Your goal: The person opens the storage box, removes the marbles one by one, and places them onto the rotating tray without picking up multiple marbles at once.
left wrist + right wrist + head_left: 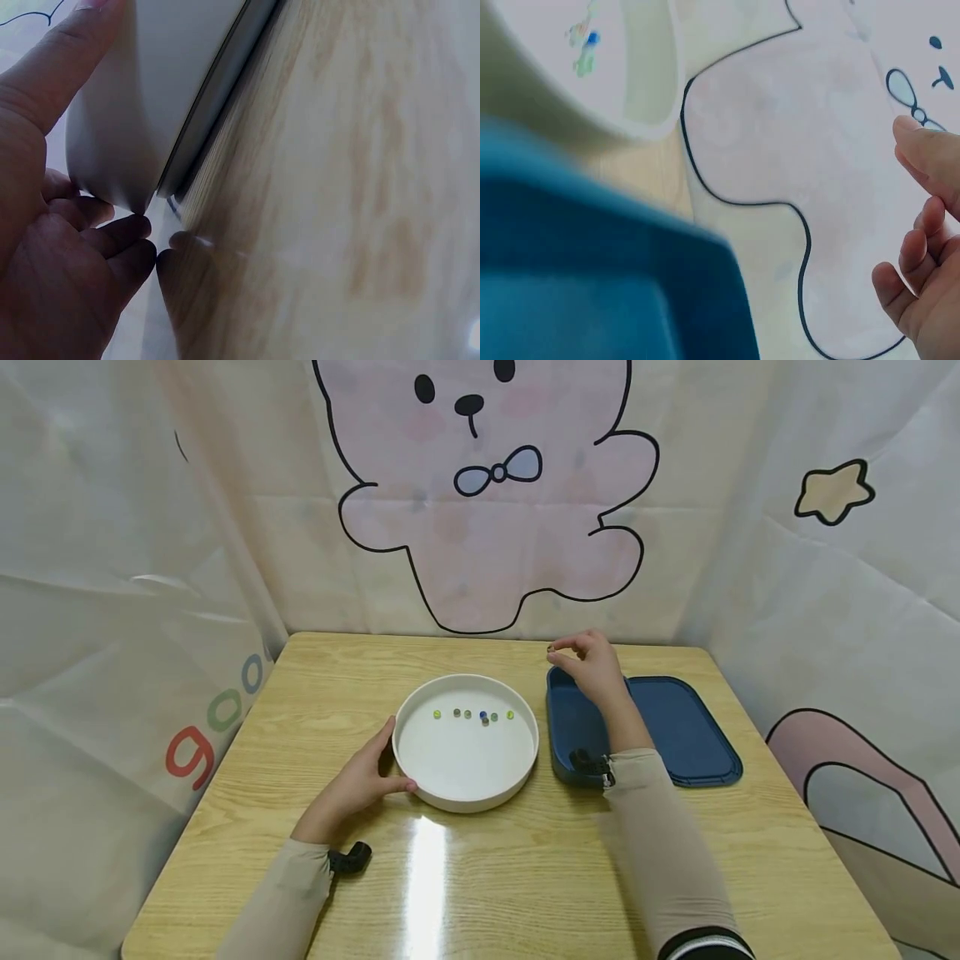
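Observation:
A round white dish (pixel 465 768) with a raised rim stands on the table, several small glass marbles (pixel 483 716) lying across its far half. My left hand (pixel 365 774) holds the dish's outer left side, thumb toward the front; the left wrist view shows thumb and fingertips against the dish wall (pixel 142 90). Above the far end of an open blue box (pixel 573 718), my right hand (pixel 592 668) pinches a small marble (pixel 551 648) between thumb and index finger. In the right wrist view the marble is not visible at the right hand (pixel 930 247).
A blue lid (pixel 682 731) lies flat to the right of the box. Behind the wooden table (pixel 495 877) hangs a cloth backdrop (pixel 480 527) printed with a bear. More cloth hangs on both sides.

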`<state>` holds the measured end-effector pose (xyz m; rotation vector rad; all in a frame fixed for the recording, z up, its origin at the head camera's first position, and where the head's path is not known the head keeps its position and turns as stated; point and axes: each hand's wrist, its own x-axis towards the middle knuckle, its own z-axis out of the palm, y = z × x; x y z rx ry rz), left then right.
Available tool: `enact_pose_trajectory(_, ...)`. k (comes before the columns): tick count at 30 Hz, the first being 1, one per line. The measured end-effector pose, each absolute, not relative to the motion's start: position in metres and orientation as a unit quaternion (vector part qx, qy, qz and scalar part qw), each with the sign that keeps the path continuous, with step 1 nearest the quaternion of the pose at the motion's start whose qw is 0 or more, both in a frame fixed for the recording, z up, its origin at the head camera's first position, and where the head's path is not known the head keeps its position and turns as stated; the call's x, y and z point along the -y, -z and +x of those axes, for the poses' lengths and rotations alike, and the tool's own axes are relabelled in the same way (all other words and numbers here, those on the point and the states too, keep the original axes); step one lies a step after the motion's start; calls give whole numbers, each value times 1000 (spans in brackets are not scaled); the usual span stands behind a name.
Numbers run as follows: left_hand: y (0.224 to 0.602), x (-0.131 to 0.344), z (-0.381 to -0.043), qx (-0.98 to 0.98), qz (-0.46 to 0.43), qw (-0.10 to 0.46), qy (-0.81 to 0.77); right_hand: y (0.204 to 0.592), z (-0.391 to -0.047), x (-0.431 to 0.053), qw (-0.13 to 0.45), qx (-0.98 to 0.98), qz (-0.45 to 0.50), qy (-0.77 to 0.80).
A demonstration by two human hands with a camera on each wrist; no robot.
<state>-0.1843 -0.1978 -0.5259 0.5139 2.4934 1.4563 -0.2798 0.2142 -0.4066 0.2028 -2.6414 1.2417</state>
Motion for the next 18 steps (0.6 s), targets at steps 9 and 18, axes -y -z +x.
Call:
enact_pose_trajectory(9,527,199,-185,-841,180,102,-500,405,-279,-176,122,876,74,-460)
enact_pose_trajectory(18,529,200,-187,-844,181,99,-494,430,-267,-139,105,848,52,-516)
